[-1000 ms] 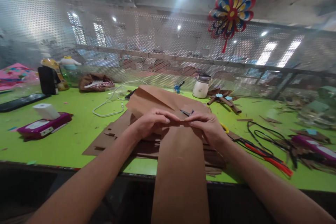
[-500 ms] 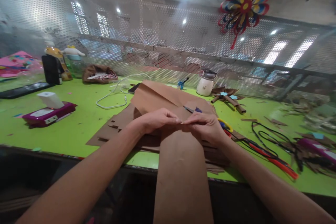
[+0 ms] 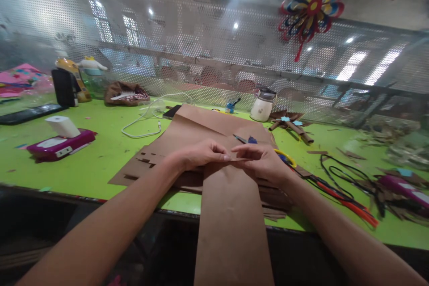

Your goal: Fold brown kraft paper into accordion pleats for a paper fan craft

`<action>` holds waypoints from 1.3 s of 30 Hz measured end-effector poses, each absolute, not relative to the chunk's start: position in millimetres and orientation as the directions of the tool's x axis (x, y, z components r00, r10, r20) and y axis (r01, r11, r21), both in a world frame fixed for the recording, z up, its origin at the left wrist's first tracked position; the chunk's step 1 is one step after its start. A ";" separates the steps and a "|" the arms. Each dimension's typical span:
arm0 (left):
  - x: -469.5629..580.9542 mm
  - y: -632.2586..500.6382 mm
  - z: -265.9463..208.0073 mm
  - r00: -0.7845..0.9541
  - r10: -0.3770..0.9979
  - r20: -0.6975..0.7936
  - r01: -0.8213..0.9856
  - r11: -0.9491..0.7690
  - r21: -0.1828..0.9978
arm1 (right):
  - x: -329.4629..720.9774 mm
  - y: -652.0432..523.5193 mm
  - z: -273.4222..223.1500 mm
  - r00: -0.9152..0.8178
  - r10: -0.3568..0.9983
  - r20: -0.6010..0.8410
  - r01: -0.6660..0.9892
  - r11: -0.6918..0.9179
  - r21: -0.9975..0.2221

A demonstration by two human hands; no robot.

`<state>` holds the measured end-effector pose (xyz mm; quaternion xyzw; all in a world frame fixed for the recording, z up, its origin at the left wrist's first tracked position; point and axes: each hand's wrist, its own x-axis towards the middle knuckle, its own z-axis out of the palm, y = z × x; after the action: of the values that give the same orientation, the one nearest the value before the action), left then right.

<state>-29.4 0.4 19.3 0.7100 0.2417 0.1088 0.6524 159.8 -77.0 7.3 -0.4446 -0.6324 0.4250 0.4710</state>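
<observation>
- Here, my left hand (image 3: pixel 200 154) has its fingers pinching the strip's (image 3: pixel 233 223) far edge.
- My right hand's (image 3: pixel 264 161) fingers sit part-spread there; whether they grip it, I can't quite tell.
- The strip extends past the worktop's (image 3: pixel 110 143) near edge, sheets (image 3: pixel 197 127) lying behind.

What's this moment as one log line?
Left hand: pinching far edge of long brown paper strip | right hand: at same edge, thumb and forefinger parted | nearby: brown paper sheets stacked on lime-green table
</observation>
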 end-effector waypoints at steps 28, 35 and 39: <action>-26.7 -5.4 21.7 0.882 0.455 -0.124 0.160 -0.041 0.986 | 174.0 -77.9 15.4 -0.256 0.889 0.381 0.208 0.435 -0.876; -26.5 -7.8 25.8 0.852 0.504 -0.139 0.164 -0.005 0.986 | 171.1 -77.1 13.9 -0.065 0.976 0.210 0.158 0.218 -0.963; -25.2 -3.4 24.1 0.820 0.556 -0.132 0.146 0.020 0.989 | 171.4 -75.0 11.1 -0.033 0.989 0.141 0.078 0.143 -0.987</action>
<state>-25.2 -3.4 24.1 0.6829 0.2570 0.1541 0.6662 171.4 -75.0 11.1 -0.4758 -0.5609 0.4495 0.5069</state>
